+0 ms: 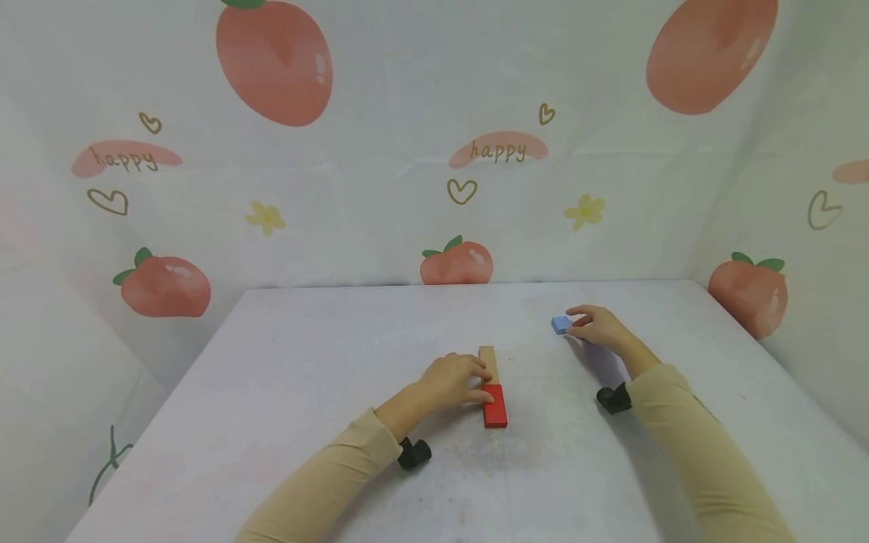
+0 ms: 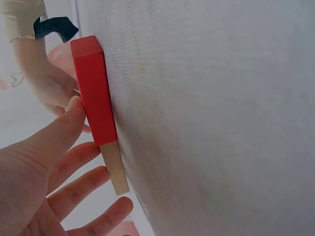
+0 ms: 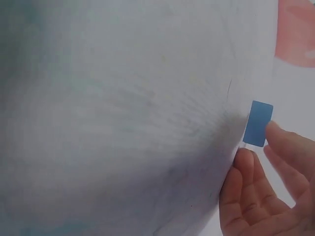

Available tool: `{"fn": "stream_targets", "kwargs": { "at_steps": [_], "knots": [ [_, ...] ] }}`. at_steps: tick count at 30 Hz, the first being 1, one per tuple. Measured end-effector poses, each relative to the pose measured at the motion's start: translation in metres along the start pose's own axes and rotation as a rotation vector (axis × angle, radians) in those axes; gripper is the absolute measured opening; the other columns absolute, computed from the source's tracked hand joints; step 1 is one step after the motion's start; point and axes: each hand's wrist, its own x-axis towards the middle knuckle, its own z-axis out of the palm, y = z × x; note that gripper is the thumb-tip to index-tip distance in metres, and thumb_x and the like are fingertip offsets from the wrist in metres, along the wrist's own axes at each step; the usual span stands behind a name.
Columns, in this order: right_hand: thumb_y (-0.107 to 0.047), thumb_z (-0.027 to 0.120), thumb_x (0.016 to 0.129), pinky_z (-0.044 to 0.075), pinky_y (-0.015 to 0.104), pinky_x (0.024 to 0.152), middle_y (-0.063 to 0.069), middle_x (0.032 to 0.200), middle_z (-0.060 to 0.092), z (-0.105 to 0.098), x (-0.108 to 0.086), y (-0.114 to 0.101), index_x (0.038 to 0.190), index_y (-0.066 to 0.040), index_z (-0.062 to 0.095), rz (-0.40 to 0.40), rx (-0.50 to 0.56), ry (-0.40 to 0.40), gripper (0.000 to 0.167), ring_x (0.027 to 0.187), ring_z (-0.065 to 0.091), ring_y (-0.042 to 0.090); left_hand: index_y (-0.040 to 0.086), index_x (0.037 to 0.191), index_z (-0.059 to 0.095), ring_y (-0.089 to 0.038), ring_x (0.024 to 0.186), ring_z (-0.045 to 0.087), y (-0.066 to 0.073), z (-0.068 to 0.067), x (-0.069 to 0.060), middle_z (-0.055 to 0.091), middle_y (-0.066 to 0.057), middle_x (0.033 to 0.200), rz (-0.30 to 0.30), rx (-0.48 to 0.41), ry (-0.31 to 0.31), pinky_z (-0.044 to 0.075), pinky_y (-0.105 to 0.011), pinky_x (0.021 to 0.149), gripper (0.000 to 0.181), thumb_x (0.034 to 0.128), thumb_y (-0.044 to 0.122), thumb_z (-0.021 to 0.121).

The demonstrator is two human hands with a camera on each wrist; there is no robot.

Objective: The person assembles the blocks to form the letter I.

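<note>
My left hand (image 1: 449,381) is over a red block (image 1: 495,407) and a plain wooden block (image 1: 488,365), which lie end to end on the table. In the left wrist view, the thumb touches the red block (image 2: 93,93). The other fingers spread loosely beside the wooden block (image 2: 115,169). Farther back on the right, my right hand (image 1: 600,329) is at a small blue block (image 1: 560,325). The right wrist view shows the thumb at the edge of the blue block (image 3: 258,124), with bent fingers just beside it near the tabletop. Some right fingertips are hidden.
The white table (image 1: 305,354) meets a fabric backdrop (image 1: 380,211) printed with fruit, hearts and flowers. A small black device (image 1: 414,455) is on the left wrist and another black device (image 1: 614,399) on the right wrist.
</note>
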Motion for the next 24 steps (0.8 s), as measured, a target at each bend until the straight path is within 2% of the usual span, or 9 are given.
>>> {"fn": "stream_targets", "kwargs": {
  "at_steps": [5,16,24],
  "knots": [
    [-0.013,0.058,0.089,0.049,0.033,0.076,0.034,0.119,0.054,-0.0007,0.0020,-0.0015,0.132,0.008,0.043,0.000,-0.014,-0.001,0.050,0.095,0.059,0.033,0.019,0.111,0.070,-0.019,0.112,0.059,0.0001,0.0002,0.0002,0.063,0.002,0.123,-0.002,-0.003,-0.002,0.048,-0.034,0.093,0.037,0.0802,0.040,0.070],
    [-0.013,0.057,0.090,0.045,0.025,0.072,0.030,0.118,0.054,-0.0014,0.0050,-0.0019,0.132,0.006,0.044,0.028,-0.006,-0.030,0.048,0.089,0.056,0.024,0.018,0.112,0.069,-0.020,0.113,0.059,0.0000,-0.0010,-0.0003,0.063,0.001,0.123,-0.001,-0.017,-0.002,0.048,-0.035,0.094,0.038,0.0802,0.039,0.070],
    [-0.014,0.059,0.089,0.044,0.023,0.069,0.030,0.114,0.056,0.0002,0.0068,0.0005,0.127,0.007,0.049,0.000,-0.030,-0.003,0.044,0.090,0.057,0.027,0.018,0.112,0.070,-0.019,0.113,0.059,0.0004,-0.0010,-0.0008,0.063,0.001,0.123,0.005,-0.016,-0.001,0.048,-0.034,0.093,0.038,0.0800,0.038,0.071]
  ]
}}
